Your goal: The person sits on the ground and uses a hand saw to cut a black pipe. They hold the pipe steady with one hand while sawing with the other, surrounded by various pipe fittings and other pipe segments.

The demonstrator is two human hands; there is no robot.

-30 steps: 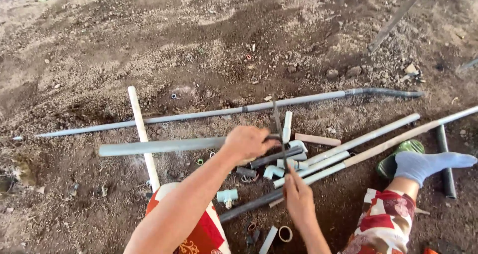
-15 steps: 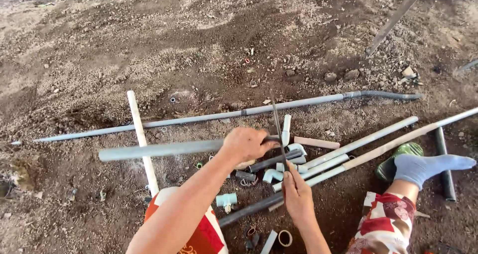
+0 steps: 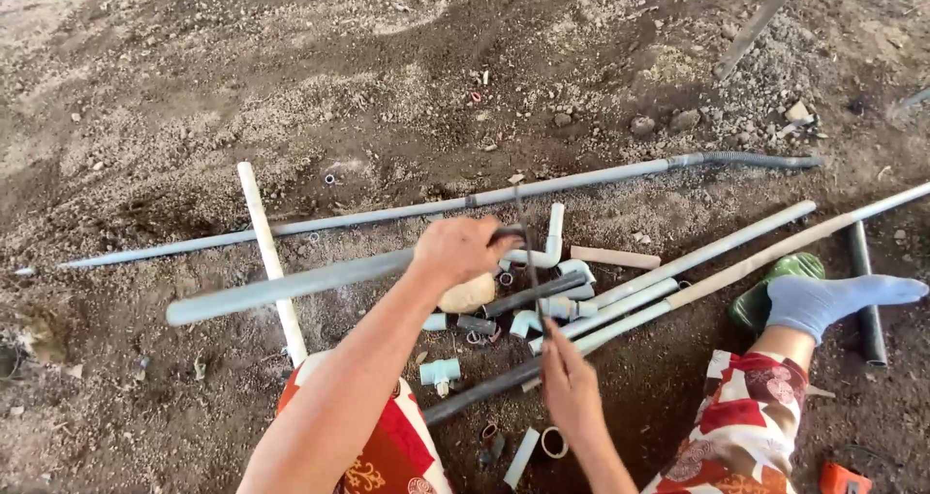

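the grey pipe [image 3: 291, 286] lies slantwise above the dirt ground [image 3: 194, 87], its free end at the left and its other end inside the left hand [image 3: 457, 250], whose fingers are wrapped tight around it. under the pipe a white pipe [image 3: 263, 242] lies on the soil, running from upper left down toward the person's patterned red clothing [image 3: 387, 450]. behind both, a long thin grey pipe [image 3: 436, 206] stretches across the ground from far left to far right. just right of the left hand a thin dark blade [image 3: 528, 262] stands nearly upright, crossing the held pipe's end; its lower end is pinched in the closed fingers of the right hand [image 3: 570, 389]. around and below the hands lies a cluster of small pale pipe fittings [image 3: 542, 305], with a dark pipe [image 3: 484, 387] running under the right hand. further right several long pale pipes [image 3: 717, 252] lie slanted on the dirt. at the far right a foot in a blue-grey sock [image 3: 833, 300] rests beside a green sandal [image 3: 775, 291].
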